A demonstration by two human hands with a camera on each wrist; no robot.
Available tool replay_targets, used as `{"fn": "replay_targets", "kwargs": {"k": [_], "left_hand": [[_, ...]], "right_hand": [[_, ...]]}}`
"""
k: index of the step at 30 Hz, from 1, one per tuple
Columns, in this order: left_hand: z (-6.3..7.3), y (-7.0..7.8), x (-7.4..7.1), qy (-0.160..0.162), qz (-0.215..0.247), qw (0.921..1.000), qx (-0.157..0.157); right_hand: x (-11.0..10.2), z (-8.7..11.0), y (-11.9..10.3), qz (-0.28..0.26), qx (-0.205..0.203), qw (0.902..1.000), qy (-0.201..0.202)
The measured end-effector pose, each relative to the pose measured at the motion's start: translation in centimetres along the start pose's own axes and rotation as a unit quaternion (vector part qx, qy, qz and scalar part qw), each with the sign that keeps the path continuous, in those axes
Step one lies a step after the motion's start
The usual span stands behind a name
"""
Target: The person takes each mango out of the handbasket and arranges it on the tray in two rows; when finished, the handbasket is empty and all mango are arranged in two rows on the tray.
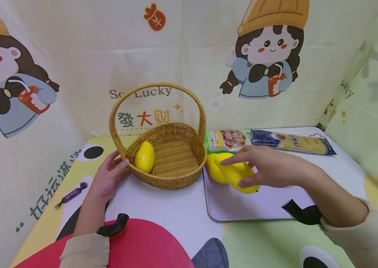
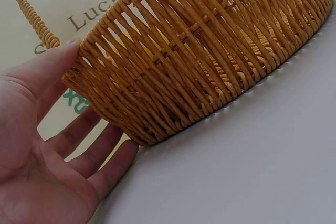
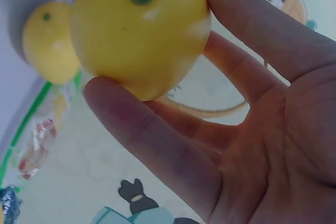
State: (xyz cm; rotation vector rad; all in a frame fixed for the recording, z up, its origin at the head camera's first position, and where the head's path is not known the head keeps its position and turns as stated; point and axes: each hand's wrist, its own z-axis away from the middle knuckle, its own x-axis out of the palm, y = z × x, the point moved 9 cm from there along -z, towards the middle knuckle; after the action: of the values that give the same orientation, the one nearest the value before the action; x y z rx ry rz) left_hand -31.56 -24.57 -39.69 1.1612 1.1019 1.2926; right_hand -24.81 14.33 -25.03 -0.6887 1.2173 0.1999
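Observation:
A wicker basket [image 1: 172, 182] with a tall arched handle stands left of centre, with one yellow mango [image 1: 144, 157] lying inside at its left. My left hand [image 1: 110, 176] holds the basket's left side; in the left wrist view the thumb lies at the rim and the fingers reach along the outer weave [image 2: 173, 51]. Over the left part of the tray, my right hand [image 1: 270, 165] grips a second mango [image 1: 237, 176] between thumb and fingers. Its green stem end faces the right wrist camera. Another mango [image 1: 214, 169] lies just behind it, partly covered.
The pale purple tray [image 1: 242, 210] sits right of the basket. Behind it lie a green-edged food packet [image 1: 227, 139] and a long pack of noodles [image 1: 292, 142]. A purple wrapped candy [image 1: 71, 195] rests on the cloth at left. Printed cloth walls stand behind and at the sides.

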Motion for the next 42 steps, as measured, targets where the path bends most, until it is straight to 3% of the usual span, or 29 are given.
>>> {"fn": "replay_targets", "kwargs": {"k": [8,20,33,42], "left_hand": [[-0.2,-0.2,0.1,0.003,-0.002,1.0000,-0.004],[-0.3,-0.1,-0.1,0.003,-0.006,1.0000,0.000],[-0.2,-0.4,-0.2,0.005,-0.002,1.0000,0.002],[-0.1,-0.2,-0.1,0.006,-0.004,1.0000,0.002]], "right_hand": [[2.6,0.9,0.7,-0.008,0.037,0.9993,-0.003],[6.1,0.0,1.1,-0.024,0.070,0.9967,-0.034],[8.0,-0.5,0.5,-0.024,0.047,0.9982,-0.027],[8.5,-1.0,-0.1,0.006,0.030,0.9995,-0.011]]}}
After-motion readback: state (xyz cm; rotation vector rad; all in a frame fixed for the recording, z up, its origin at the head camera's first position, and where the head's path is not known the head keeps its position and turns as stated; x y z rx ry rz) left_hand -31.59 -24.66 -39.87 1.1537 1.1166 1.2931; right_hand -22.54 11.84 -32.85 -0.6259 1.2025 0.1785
